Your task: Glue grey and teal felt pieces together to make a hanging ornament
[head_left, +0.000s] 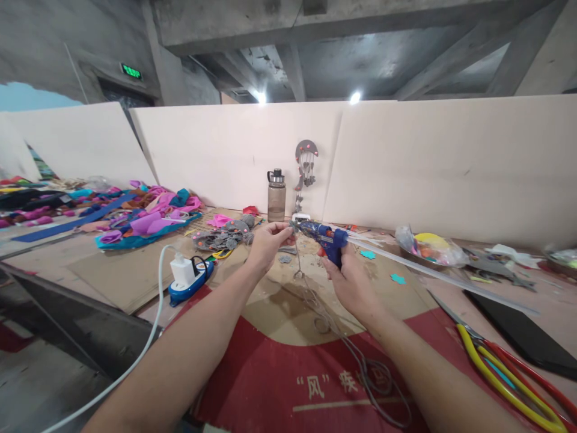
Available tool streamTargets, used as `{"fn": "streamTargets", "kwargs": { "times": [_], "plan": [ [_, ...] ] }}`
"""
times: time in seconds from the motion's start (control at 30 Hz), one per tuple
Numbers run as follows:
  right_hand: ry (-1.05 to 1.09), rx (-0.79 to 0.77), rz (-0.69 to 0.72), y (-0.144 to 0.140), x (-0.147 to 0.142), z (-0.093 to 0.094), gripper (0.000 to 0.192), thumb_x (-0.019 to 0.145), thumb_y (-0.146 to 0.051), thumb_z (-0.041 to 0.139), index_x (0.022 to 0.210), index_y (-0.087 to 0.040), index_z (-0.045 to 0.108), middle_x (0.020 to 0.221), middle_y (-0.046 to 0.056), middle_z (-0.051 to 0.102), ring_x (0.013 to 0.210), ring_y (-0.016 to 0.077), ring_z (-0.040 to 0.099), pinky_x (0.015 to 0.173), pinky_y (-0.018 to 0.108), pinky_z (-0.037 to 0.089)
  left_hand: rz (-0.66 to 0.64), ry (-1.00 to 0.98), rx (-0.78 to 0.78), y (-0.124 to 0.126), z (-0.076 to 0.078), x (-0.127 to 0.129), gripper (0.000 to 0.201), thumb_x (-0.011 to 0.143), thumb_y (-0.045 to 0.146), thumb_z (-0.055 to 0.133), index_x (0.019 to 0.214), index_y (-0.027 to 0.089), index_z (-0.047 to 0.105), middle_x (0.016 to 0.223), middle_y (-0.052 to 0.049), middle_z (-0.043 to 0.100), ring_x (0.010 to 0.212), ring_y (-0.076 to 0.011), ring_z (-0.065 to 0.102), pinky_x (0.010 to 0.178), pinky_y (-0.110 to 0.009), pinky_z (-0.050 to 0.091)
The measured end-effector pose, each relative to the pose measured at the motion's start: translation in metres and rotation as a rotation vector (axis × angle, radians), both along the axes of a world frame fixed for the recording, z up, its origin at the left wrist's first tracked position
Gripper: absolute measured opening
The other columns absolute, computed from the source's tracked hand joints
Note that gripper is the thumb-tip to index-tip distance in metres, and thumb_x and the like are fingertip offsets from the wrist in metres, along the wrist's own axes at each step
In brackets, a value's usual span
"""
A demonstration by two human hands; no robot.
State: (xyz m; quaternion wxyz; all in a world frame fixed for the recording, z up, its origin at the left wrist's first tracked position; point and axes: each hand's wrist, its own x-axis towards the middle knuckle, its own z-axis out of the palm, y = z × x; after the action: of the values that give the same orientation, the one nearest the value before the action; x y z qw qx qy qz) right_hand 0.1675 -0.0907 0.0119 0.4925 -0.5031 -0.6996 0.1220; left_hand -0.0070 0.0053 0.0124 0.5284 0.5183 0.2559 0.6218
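The right hand (pixel 349 282) was wrapped around the grip of a blue glue gun (pixel 325 236), held above the table (pixel 112 270) near the middle of the scene. The gun's long axis ran left to right, nozzle pointing left, with a pale glue stick (pixel 433 272) trailing out of its back toward the right. Its grey cord (pixel 342 343) dropped near and looped over the red mat (pixel 279 373).

The left hand (pixel 269 240) was pinched narrow on a small grey piece (pixel 292 227), held just left of the nozzle, touching it or nearly so; I could not tell which. So the piece lay directly in line with the nozzle, the left hand nearer to it.

Farther off stood a bottle (pixel 276 195); a white charger (pixel 183 270) sat left, and scissors (pixel 500 367) lay near right.
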Motion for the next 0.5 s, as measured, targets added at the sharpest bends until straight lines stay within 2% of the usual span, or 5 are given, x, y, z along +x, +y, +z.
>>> {"fn": "streamTargets", "kwargs": {
  "times": [0.1, 0.27, 0.5],
  "plan": [
    [-0.001, 0.017, 0.006, -0.0008, 0.0002, -0.0003, 0.025, 0.086, -0.026, 0.047, 0.110, -0.023, 0.048, 0.101, 0.009, 0.059, 0.088, 0.0222, 0.055, 0.085, 0.041, 0.043, 0.011, 0.003, 0.005, -0.0004, 0.0010, 0.0002, 0.027, 0.062, 0.032, 0.078, 0.073, 0.012, 0.064, 0.064, -0.002, 0.065, 0.057, -0.0108, 0.059, 0.062, -0.026, 0.049],
    [-0.015, -0.053, 0.018, -0.0022, -0.0011, -0.0010, 0.028, 0.087, -0.027, 0.044, 0.114, -0.022, 0.045, 0.098, 0.008, 0.060, 0.085, 0.0212, 0.055, 0.082, 0.039, 0.044, 0.022, -0.004, -0.007, -0.0016, 0.0031, 0.0007, 0.028, 0.060, 0.032, 0.078, 0.072, 0.012, 0.064, 0.064, -0.002, 0.065, 0.057, -0.0103, 0.059, 0.061, -0.025, 0.049],
    [0.006, 0.000, 0.010, -0.0005, -0.0019, -0.0013, 0.020, 0.086, -0.026, 0.045, 0.106, -0.022, 0.048, 0.100, 0.007, 0.059, 0.086, 0.0207, 0.054, 0.083, 0.037, 0.044, 0.016, 0.000, 0.000, 0.0018, -0.0010, 0.0001, 0.028, 0.061, 0.032, 0.078, 0.074, 0.012, 0.064, 0.065, -0.002, 0.065, 0.058, -0.0109, 0.060, 0.062, -0.026, 0.050]
  ]
}}
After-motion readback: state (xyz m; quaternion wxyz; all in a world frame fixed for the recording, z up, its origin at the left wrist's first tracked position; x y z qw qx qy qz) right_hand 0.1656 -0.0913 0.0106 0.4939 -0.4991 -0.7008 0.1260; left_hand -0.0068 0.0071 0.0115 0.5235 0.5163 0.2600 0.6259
